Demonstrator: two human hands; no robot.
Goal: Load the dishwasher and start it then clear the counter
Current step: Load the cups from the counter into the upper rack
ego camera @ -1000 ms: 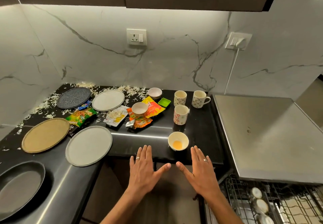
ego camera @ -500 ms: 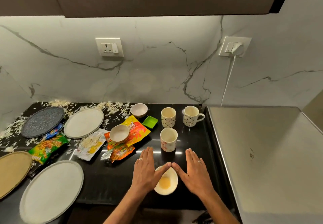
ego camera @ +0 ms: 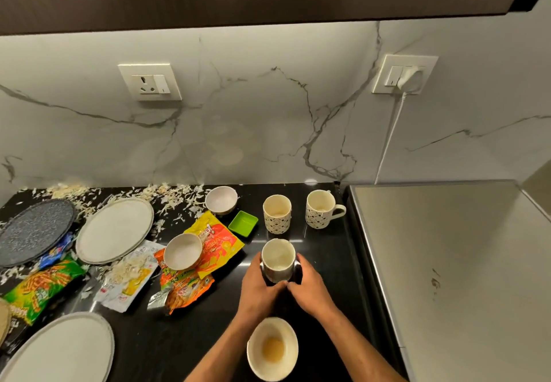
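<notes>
A white mug (ego camera: 278, 259) stands on the black counter (ego camera: 325, 250), and both hands wrap it. My left hand (ego camera: 258, 289) holds its left side and my right hand (ego camera: 310, 287) its right side, fingertips meeting in front. Between my forearms, near the counter's front edge, sits a cream bowl (ego camera: 272, 349) with yellowish residue. Two patterned mugs (ego camera: 276, 214) (ego camera: 321, 208) stand behind. Two small bowls (ego camera: 221, 199) (ego camera: 182, 251) and several plates (ego camera: 114, 229) lie to the left.
Snack wrappers (ego camera: 219, 243), a small green dish (ego camera: 243, 223) and scattered white flakes (ego camera: 167, 193) litter the counter's left half. A grey dishwasher top (ego camera: 456, 262) adjoins on the right. A plugged cord (ego camera: 390, 134) hangs down the marble wall. Dark cabinets hang overhead.
Both hands moved forward past the cream bowl and closed around the white mug. The view shifted closer over the counter; the dishwasher rack has left the frame.
</notes>
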